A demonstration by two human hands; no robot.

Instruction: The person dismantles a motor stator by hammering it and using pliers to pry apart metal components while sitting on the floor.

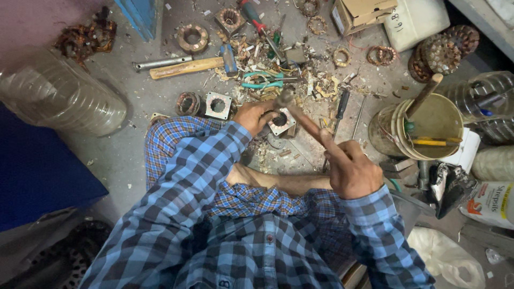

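From my remote view, a person seated on a workshop floor (134, 155) hammers at a square metal motor core (280, 122) lying among paper scraps and wire trimmings just in front of the crossed legs. The left hand (256, 115) reaches forward with the arm extended, fingers clamped on the core's near edge to steady it. The right hand (350, 168) is drawn back and raised beside the knee, fist clenched around the wooden handle of a hammer (300, 113), whose head hangs just over the core. I judge the job to be midway: two similar cores (203, 104) sit side by side to the left, apart from this one, and I cannot tell whether they are finished. A second hammer (193, 66) and green-handled pliers (262, 80) lie unused beyond.
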